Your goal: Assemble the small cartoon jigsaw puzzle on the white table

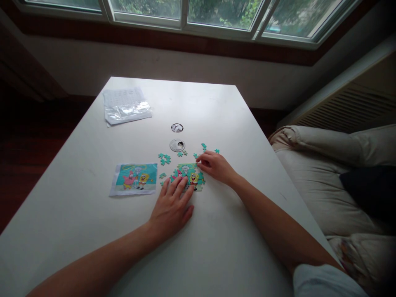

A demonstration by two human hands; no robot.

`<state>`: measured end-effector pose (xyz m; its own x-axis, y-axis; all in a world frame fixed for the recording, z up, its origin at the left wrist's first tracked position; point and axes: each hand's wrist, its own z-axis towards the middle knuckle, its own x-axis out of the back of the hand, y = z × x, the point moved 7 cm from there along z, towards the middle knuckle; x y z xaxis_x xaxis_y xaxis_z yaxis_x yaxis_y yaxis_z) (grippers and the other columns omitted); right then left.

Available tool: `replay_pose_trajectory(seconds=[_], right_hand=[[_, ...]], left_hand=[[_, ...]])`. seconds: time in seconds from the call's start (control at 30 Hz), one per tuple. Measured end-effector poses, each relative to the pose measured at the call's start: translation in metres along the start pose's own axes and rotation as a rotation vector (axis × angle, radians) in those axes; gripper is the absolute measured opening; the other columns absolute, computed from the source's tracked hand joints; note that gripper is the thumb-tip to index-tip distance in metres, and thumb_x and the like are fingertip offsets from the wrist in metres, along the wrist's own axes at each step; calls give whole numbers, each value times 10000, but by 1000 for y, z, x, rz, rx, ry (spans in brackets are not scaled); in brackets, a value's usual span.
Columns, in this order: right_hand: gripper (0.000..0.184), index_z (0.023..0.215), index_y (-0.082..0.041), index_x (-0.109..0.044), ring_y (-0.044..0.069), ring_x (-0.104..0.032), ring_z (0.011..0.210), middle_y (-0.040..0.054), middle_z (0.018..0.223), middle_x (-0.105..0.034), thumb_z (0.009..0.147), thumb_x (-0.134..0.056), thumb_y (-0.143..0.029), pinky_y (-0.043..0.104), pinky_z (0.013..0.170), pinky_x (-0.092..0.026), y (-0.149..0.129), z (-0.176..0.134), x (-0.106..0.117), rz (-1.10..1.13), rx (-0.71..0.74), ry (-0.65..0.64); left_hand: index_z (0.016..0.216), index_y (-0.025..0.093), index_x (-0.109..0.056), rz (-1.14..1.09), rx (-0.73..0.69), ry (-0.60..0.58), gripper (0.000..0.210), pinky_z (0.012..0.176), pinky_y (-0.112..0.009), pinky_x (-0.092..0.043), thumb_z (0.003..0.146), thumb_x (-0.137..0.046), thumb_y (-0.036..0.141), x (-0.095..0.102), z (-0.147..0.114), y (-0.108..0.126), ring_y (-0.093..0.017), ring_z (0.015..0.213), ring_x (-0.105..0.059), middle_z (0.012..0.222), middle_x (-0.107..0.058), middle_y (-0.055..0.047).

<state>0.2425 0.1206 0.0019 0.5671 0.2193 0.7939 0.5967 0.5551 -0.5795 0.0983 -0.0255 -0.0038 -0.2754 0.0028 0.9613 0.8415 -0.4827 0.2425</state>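
Observation:
A partly assembled jigsaw puzzle [192, 168] with cartoon figures on a green background lies flat on the white table. My left hand [173, 202] rests on its lower left part, fingers spread, covering some of the picture. At the puzzle's upper right corner, my right hand [215, 166] has thumb and fingers pinched together on a puzzle piece, mostly hidden by the fingertips. Loose green puzzle pieces [165, 159] are scattered above and left of the puzzle, with a few more pieces [203, 146] beyond my right hand. Left of the puzzle is a reference picture [136, 179] showing the same figures.
Two round metallic fittings [177, 145] sit in the middle of the white table [198, 103]. A clear plastic bag with paper [126, 106] lies at the far left. A beige sofa [312, 181] borders the right side, and windows [222, 14] are ahead.

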Motion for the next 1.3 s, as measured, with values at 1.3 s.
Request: replay_pose_trajectory(seconds=[1.3], right_hand=[[109,1010,-235,-703,188,-558,858,43,882,-611,916,-652,-213,300,812,-429,-9,-1,-6,-79,44,-70]], left_hand=[[1450,220,-493,-7,3,9,512,1227,-600,-219,969,-528,391,0,0,0,-335,1470,-341,1579,-405,-138]])
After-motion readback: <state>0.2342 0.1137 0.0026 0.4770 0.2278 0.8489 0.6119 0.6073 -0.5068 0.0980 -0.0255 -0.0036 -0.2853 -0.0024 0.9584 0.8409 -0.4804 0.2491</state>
